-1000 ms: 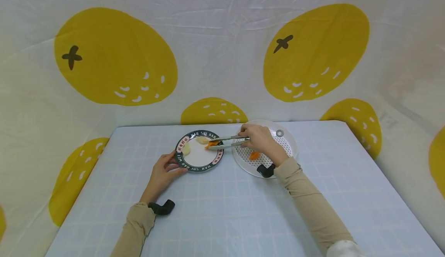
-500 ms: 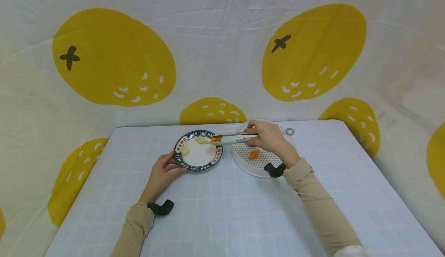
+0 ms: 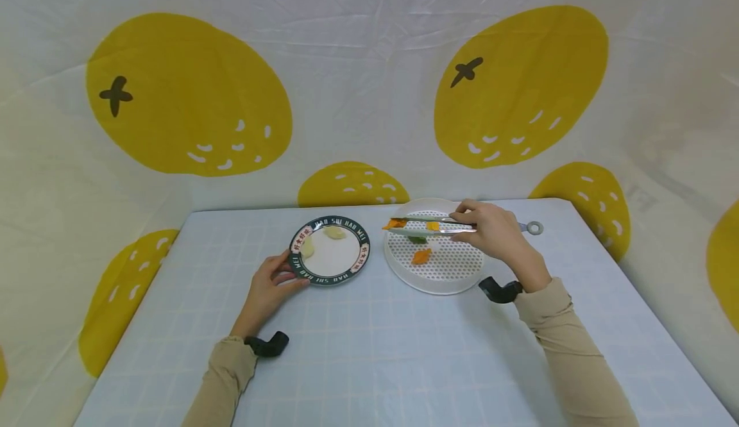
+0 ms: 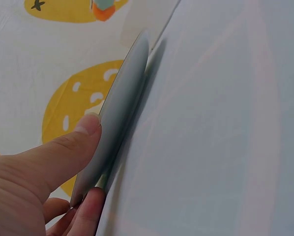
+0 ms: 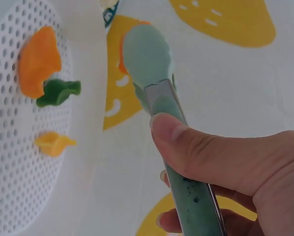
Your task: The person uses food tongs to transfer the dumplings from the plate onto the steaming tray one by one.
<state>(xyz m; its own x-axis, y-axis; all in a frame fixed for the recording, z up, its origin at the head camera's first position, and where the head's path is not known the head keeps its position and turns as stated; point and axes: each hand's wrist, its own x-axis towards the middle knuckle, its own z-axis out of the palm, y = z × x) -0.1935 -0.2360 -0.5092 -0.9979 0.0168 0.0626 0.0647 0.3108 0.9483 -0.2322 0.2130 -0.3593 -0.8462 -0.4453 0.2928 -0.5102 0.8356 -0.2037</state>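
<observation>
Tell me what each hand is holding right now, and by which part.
The right hand holds the tongs partway along their arms; their tips hold an orange piece. The left hand holds the plate by its near-left rim.

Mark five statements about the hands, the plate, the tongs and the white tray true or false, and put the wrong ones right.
1. The right hand holds nothing. False: it grips the tongs.
2. The left hand holds the plate at its edge. True.
3. Two pale pieces lie on the plate. True.
4. The green piece lies on the plate. False: it lies on the white tray.
5. An orange piece is held at the tips of the tongs. True.
</observation>
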